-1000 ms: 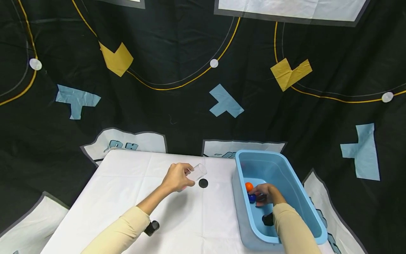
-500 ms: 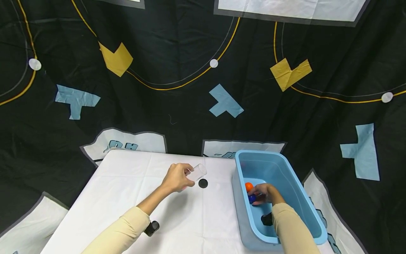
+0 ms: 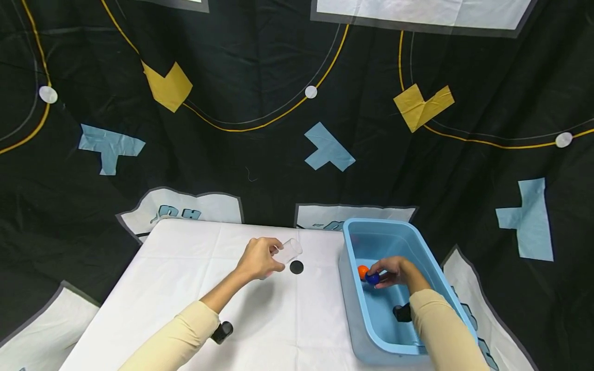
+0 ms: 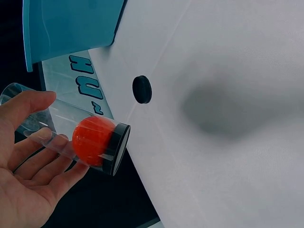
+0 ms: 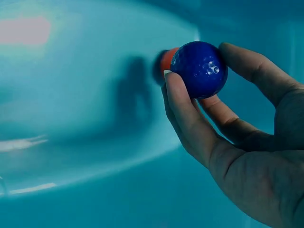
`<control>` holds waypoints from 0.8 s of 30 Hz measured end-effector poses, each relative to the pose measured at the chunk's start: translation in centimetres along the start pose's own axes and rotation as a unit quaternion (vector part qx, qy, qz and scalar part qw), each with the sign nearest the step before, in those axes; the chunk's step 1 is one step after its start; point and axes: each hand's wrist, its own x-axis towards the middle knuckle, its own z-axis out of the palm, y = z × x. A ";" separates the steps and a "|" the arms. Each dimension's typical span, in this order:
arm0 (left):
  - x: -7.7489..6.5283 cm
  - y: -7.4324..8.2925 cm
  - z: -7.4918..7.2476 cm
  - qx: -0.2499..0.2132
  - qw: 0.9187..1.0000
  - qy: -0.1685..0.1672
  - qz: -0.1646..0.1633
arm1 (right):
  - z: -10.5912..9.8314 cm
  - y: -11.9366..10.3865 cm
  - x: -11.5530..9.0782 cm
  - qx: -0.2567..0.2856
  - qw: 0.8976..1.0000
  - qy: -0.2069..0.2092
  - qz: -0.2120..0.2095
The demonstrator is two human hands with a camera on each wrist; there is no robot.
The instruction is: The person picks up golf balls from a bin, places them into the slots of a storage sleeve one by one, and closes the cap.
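Note:
My left hand (image 3: 262,259) grips a clear plastic tube (image 3: 290,250) above the table, its open mouth pointing up and to the right in the head view. An orange-red ball (image 4: 93,141) sits inside at the tube's black-capped end, as the left wrist view shows. Inside the blue bin, my right hand (image 3: 394,270) pinches a dark blue ball (image 5: 199,70) between thumb and fingertips. Behind that ball, an orange ball (image 3: 363,272) lies in the bin, mostly hidden in the right wrist view.
The light blue bin (image 3: 345,288) stands on the right side of the white-covered table (image 3: 185,278). A round black cap (image 3: 296,267) lies on the cloth just below the tube in the head view. Behind the table hangs a black cloth (image 3: 260,170) with tape marks.
My right hand has lifted the blue ball off the bin floor and moved it slightly up and right in the head view. The left hand and tube stay in place.

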 end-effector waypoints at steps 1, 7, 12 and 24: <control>0.0 0.0 0.0 0.001 1.000 0.001 -0.001 | -0.2 -0.3 -0.2 -0.002 1.000 0.002 -0.005; 0.0 0.2 0.0 0.004 1.000 0.001 -0.004 | -0.9 -2.4 -2.0 -0.032 0.998 0.007 -0.050; 0.0 0.3 0.0 0.006 1.000 0.003 -0.002 | -1.3 -4.4 -3.8 -0.060 0.994 0.002 -0.091; 0.3 0.5 0.2 0.006 1.000 0.001 0.008 | -0.8 -8.5 -6.9 -0.102 0.985 0.002 -0.140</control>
